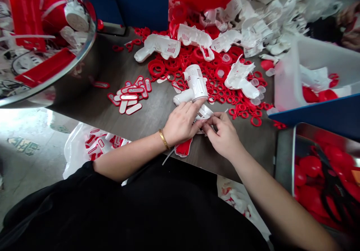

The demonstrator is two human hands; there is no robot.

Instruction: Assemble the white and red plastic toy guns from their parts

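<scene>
Near the table's front edge, my left hand [181,121] and my right hand [222,133] meet at a white plastic part [204,112], with the fingers of both closed on it. Their fingertips cover much of its lower side. Just beyond my left fingers lies a white hair-dryer-shaped housing [196,82], its handle toward the left; my left index finger reaches its near rim. A red piece with a pale edge [183,147] lies below my left wrist at the table edge, beside a thin white strip [168,157].
Red rings [222,90] and white shells [160,47] cover the table's back. Red-and-white oval pieces [131,95] form a pile at left. A metal bowl [94,37] stands far left, a clear bin [287,67] at right, above a tray with black scissors [332,183]. Another person's hand [351,37] shows far right.
</scene>
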